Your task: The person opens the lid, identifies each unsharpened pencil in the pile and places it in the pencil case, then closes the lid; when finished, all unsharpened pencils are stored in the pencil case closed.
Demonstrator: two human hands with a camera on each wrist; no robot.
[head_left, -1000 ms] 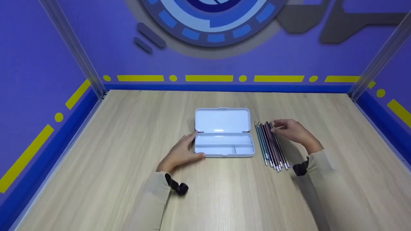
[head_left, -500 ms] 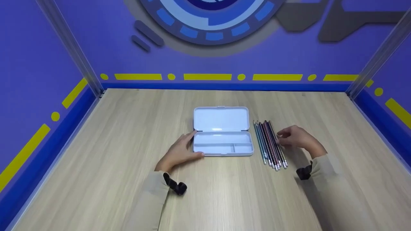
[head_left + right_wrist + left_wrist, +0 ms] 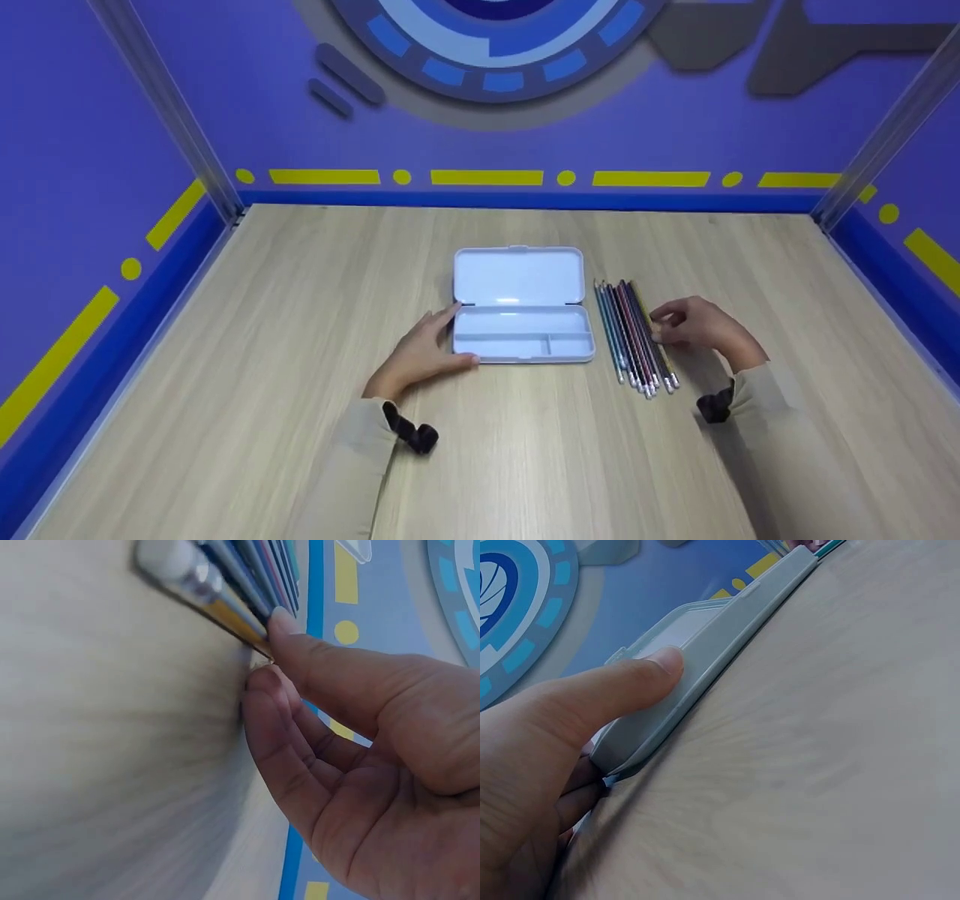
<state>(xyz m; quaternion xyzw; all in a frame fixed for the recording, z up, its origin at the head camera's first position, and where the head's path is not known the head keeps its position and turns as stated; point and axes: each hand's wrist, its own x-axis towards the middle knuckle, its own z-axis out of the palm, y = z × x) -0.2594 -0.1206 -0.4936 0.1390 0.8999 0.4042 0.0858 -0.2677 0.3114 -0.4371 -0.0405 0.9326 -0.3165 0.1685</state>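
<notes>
A beige sleeve (image 3: 345,457) comes in from the near left, a black strap with a small block (image 3: 424,439) at its cuff. The left hand (image 3: 420,354) holds the left end of the case (image 3: 501,346), its grip set round the near corner: thumb on the near wall, fingers at the left end. The case lies open in the middle of the desk (image 3: 300,300), lid (image 3: 519,275) on the far side, with one long compartment far and a long and a short one near. Just right of it, the pencils (image 3: 628,337) lie side by side, eraser ends near. At their right edge the right hand (image 3: 701,328) has its grip pinched on the yellow pencil (image 3: 236,619), thumb against fingers. Another beige sleeve (image 3: 795,450) reaches in from the near right.
</notes>
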